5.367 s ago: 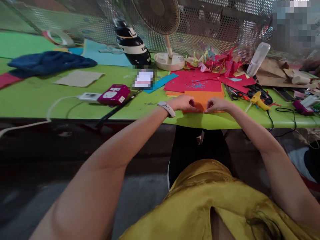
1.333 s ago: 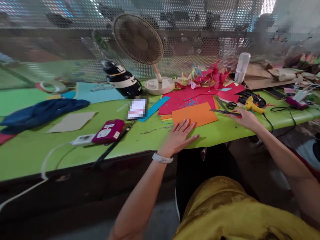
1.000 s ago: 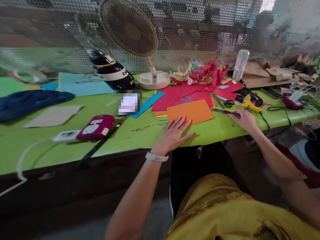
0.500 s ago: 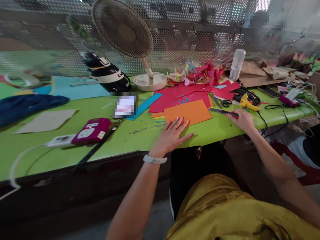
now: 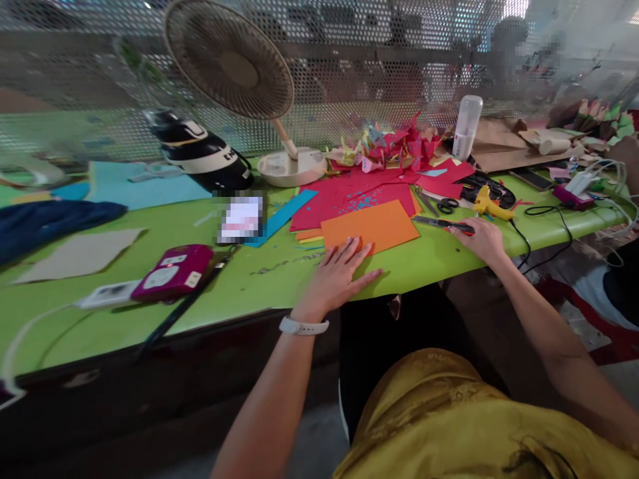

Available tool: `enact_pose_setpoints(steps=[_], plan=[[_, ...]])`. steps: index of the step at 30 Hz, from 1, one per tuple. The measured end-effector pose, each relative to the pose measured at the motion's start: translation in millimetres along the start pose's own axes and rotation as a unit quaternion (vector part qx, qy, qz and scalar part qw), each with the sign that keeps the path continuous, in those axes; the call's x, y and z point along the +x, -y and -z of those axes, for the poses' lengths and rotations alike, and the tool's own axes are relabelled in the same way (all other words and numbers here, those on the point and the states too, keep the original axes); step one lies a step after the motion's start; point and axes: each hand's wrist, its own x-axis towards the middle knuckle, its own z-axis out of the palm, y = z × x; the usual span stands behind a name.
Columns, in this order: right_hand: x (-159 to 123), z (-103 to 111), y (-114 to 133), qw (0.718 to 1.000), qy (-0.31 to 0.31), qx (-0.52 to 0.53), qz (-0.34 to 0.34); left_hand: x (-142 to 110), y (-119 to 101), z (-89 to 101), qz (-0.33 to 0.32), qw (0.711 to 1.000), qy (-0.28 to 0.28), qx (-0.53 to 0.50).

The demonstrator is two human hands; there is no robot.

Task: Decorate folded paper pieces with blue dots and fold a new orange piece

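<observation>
Your left hand [image 5: 341,276] lies flat, fingers spread, its fingertips on the lower edge of the smooth rectangular orange paper [image 5: 370,227], which overlaps the flat red sheets [image 5: 319,206]. Your right hand [image 5: 482,241] is partly closed around the slim red-and-black cutter [image 5: 444,225], right of the orange paper.

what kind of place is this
Probably a paper-craft workspace, perhaps a shared one: coloured sheets such as the orange paper lie on the green table, with a heap of folded paper pieces behind, and scissors and a yellow glue gun close by.
</observation>
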Motion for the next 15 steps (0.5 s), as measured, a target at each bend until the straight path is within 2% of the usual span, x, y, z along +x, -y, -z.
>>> enact_pose_setpoints(steps=[15], plan=[[-1.0,-1.3,-0.4,1.0,-0.01,-0.004,0.0,-0.1,2.8,-2.5,0.001,1.0,0.0,0.0]])
